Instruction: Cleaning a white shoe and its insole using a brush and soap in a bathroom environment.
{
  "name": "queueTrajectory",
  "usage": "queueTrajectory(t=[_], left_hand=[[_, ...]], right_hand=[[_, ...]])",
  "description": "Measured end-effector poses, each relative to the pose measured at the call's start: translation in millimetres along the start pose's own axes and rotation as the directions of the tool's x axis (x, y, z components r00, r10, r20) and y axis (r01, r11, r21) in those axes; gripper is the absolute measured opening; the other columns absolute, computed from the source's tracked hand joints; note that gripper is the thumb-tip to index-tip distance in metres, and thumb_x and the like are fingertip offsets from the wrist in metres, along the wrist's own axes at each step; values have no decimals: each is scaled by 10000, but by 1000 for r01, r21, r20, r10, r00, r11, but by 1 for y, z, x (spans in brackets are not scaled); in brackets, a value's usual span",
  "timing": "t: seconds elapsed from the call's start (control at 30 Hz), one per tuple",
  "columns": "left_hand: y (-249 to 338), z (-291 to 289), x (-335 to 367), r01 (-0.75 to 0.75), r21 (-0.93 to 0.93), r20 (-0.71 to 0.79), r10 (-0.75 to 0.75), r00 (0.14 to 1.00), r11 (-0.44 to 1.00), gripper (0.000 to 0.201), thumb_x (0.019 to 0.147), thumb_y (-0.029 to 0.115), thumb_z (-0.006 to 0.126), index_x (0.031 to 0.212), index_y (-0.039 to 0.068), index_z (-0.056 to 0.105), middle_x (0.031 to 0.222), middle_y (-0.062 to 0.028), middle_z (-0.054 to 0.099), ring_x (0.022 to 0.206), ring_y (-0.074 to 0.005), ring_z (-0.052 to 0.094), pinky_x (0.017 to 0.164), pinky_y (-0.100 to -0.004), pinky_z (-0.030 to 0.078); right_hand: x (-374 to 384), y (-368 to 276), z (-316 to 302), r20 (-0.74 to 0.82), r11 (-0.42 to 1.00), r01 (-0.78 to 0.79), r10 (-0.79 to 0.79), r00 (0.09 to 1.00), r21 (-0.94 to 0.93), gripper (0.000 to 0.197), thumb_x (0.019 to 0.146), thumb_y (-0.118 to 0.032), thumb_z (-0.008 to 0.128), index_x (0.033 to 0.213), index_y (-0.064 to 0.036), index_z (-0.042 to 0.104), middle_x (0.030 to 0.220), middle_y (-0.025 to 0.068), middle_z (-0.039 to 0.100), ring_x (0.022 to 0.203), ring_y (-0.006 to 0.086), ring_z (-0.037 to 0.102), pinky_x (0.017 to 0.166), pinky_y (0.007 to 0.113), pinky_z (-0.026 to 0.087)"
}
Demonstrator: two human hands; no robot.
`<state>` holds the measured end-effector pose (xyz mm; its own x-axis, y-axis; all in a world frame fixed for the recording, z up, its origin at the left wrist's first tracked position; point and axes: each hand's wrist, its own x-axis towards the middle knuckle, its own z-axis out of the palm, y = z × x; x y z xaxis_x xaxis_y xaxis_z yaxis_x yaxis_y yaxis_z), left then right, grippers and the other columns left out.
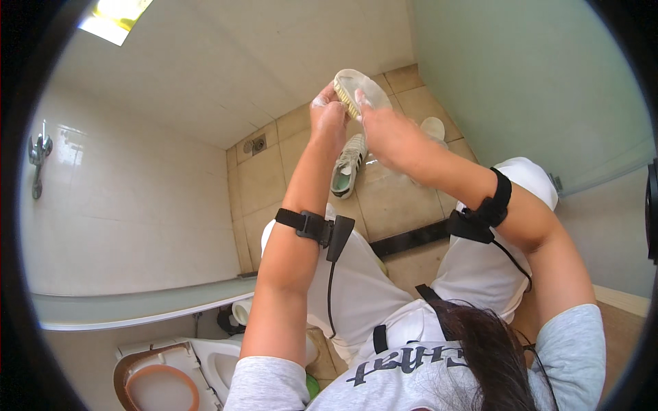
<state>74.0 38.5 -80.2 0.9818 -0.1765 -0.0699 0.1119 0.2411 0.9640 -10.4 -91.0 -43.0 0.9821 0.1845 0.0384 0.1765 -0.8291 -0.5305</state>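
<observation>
In my right hand (373,123) is a scrub brush (370,88) with a pale, see-through oval back and cream bristles, and my thumb presses on its back. My left hand (329,113), with white foam on its fingers, is curled closed right beside the bristles; what lies within its fingers is hidden. Below the hands, a white sneaker (349,164) with dark stripes and a green insole stands on the tiled floor. A white rounded thing (433,128), perhaps another shoe, shows partly behind my right forearm.
A floor drain (255,144) lies by the far-left wall corner. A metal tap fitting (39,154) is on the left wall. Frosted glass (534,82) stands on the right. A dark sill (411,239) crosses the floor near my knees. A toilet (219,363) sits at lower left.
</observation>
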Motion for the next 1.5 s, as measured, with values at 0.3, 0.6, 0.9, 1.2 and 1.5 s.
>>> queueTrajectory(t=[0.3,0.6,0.9,1.2,1.5], left_hand=[[6,24,-19,-30,113,95,19,995,993,505,820,-112,481,1313,-2,481,1168,-78,622,1042,-161,599,866,-286,483],[1,1,-1,14,38,-8,-13,1000,999,521,813,-126,448,1314,11,485,1163,-76,621,1026,-166,602,832,-295,497],[8,26,-22,-25,104,73,17,997,994,519,821,-111,479,1328,1,468,1188,-88,611,1045,-168,594,860,-291,485],[5,5,-5,-35,-2,-76,35,996,999,510,823,-128,452,1314,7,484,1171,-83,627,967,-146,615,736,-238,474],[11,23,-18,-74,81,11,73,997,994,507,824,-120,472,1318,-3,479,1177,-80,621,937,-139,611,715,-255,472]], right_hand=[[36,41,-9,-81,990,-143,142,987,-9,558,912,-105,378,1440,15,242,992,269,631,897,416,622,789,494,494],[-6,-3,-4,42,998,-7,10,999,-63,590,883,-78,426,1423,61,231,989,265,639,911,396,638,792,481,512],[34,39,-5,-77,994,-113,112,991,-7,594,890,-91,396,1442,30,211,995,277,628,902,426,621,775,492,497],[-3,-1,7,34,999,-47,47,998,-13,550,915,-102,386,1424,49,239,989,290,622,906,427,622,784,502,498],[34,45,9,-82,998,-62,61,995,-8,530,902,-83,402,1394,71,279,991,291,623,913,436,616,797,507,492]])
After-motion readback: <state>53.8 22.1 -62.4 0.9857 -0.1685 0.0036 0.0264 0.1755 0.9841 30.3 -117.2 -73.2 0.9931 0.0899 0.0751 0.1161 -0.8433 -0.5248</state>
